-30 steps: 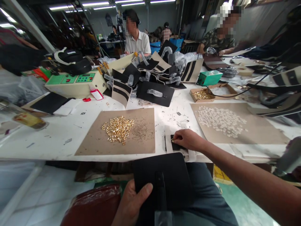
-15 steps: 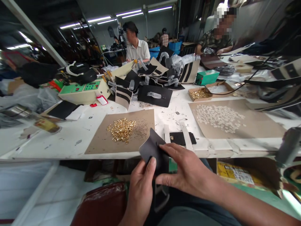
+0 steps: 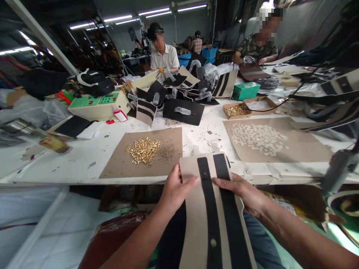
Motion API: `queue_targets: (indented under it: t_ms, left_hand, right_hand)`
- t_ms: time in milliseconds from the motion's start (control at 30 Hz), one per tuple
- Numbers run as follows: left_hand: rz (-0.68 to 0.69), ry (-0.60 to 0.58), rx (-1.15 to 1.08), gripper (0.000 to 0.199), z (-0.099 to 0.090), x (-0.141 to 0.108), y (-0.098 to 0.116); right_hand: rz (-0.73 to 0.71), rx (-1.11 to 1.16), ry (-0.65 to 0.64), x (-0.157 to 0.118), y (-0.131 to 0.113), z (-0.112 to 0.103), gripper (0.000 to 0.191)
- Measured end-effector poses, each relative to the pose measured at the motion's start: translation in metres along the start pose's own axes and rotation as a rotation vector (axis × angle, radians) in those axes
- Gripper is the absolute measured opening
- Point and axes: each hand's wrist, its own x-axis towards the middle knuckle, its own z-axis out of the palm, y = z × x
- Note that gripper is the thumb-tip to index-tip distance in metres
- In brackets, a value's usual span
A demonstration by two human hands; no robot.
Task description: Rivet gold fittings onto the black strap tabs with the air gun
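Observation:
A beige leather panel (image 3: 194, 224) with two long black strips lies facing me, close to my body at the table's front edge. One strip carries a small dark stud near the top and a pale round spot lower down. My left hand (image 3: 178, 186) is closed on its left edge, thumb lying on the beige face. At the right edge, my right hand (image 3: 244, 188) grips it too, thumb across a black strip, with the other fingers mostly hidden behind. Beyond the panel, a heap of small gold metal pieces (image 3: 144, 150) sits on brown card (image 3: 117, 166).
Small clear rings (image 3: 256, 138) are spread on another brown card (image 3: 305, 149) at right. Further back stand a green box (image 3: 246, 90), a cardboard tray (image 3: 238, 112), a control machine (image 3: 98, 108) and piled black panels (image 3: 183, 112). Two people (image 3: 165, 56) (image 3: 258, 48) sit across the table.
The panel has been turned from its dark side to its striped beige side and spread out. My hands have moved apart to its two edges. The small black piece on the table is now mostly covered.

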Motion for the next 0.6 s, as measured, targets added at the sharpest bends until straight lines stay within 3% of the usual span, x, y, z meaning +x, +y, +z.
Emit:
queue_targets:
  t_ms: [100, 200, 300, 400, 500, 600]
  left_hand:
    - [-0.053, 0.013, 0.077, 0.056, 0.007, 0.012, -0.017]
    - [-0.009, 0.061, 0.182, 0.051, 0.015, 0.020, -0.025]
    - [0.003, 0.097, 0.310, 0.042, 0.021, 0.023, -0.029]
    - [-0.102, 0.093, 0.344, 0.032, 0.023, 0.018, -0.036]
    - [-0.159, 0.066, 0.330, 0.030, 0.019, 0.017, -0.038]
    - [-0.115, 0.086, 0.417, 0.032, 0.013, 0.033, -0.029]
  right_hand:
    - [0.010, -0.047, -0.012, 0.005, 0.006, -0.016, 0.045]
    - [-0.034, -0.250, 0.022, 0.012, 0.001, -0.026, 0.043]
    - [-0.140, -0.564, 0.207, 0.022, -0.002, -0.025, 0.040]
    - [-0.301, -0.779, 0.387, 0.032, 0.008, -0.019, 0.037]
    - [-0.428, -0.850, 0.414, 0.040, 0.018, -0.016, 0.038]
    - [-0.399, -0.878, 0.438, 0.052, 0.007, -0.016, 0.033]
